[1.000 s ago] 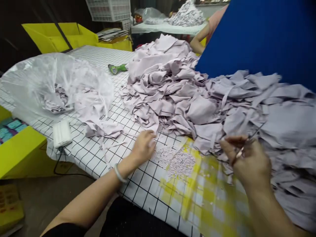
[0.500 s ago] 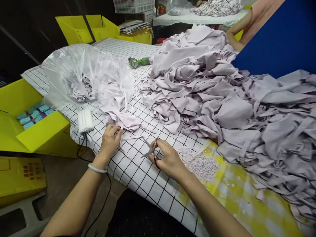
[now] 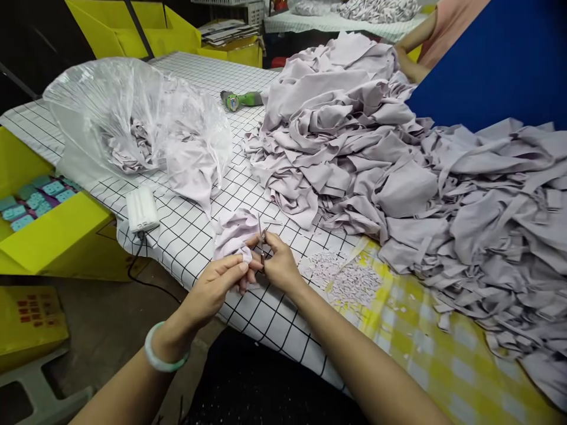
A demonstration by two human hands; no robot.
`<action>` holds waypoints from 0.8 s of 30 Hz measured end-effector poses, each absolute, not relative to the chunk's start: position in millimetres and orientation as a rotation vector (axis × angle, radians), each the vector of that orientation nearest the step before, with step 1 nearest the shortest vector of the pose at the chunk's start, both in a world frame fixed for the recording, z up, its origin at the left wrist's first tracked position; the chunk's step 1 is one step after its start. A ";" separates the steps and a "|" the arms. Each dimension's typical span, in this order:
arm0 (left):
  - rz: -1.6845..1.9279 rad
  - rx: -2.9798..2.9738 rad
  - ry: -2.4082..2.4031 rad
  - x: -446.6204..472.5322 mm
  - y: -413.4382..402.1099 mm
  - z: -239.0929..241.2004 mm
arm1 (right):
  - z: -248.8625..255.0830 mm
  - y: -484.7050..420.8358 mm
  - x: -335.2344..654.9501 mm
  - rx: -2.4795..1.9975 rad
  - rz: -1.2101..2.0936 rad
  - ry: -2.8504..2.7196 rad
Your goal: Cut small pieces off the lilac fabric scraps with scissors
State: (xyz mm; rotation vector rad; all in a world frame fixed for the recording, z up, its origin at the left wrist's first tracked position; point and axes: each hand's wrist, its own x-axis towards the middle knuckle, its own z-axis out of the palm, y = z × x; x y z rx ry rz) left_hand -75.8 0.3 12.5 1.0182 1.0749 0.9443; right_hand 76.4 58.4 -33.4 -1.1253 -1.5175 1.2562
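A piece of pale lilac fabric point(image 3: 234, 227) lies bunched on the white checked tablecloth near the front edge. Its near end is pinched between thumb and fingers of my left hand point(image 3: 217, 286), which wears a pale bangle. My right hand point(image 3: 280, 262) grips small scissors point(image 3: 261, 239), their blades pointing away from me and looking closed. The fingers of both hands meet at the cloth; whether the right fingertips also hold it I cannot tell. To the right lies a scatter of tiny fabric snippets point(image 3: 345, 277).
A large heap of lilac fabric point(image 3: 345, 136) covers the right side. A clear plastic bag point(image 3: 88, 100) with fabric stands left, by a white corded block point(image 3: 142, 209). A green-handled tool point(image 3: 241, 100) lies behind. Yellow boxes point(image 3: 57, 236) stand left; a person's arm point(image 3: 416, 38) shows beyond.
My left hand has moved right and nearer to me with the fabric, meeting my right hand. The scissors have turned from open and leftward to upright. The view has shifted slightly.
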 end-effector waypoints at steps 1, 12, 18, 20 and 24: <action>0.948 1.037 1.085 -77.9 -1.5 12.5 | -30.7 59.0 77.3 -1.123 1.248 -1.514; 0.980 1.636 1.269 -80.6 2.0 42.7 | -13.4 44.6 90.5 -0.906 1.208 -1.645; 1.203 1.452 1.032 -52.3 0.0 26.1 | -19.8 3.7 86.2 -1.065 1.343 -1.380; 1.210 1.361 0.991 -43.1 -1.2 19.7 | -13.1 -4.3 104.3 -1.126 1.243 -1.504; 1.099 1.408 0.926 -27.8 -1.8 12.4 | 0.6 -13.3 154.7 -1.350 0.891 -1.849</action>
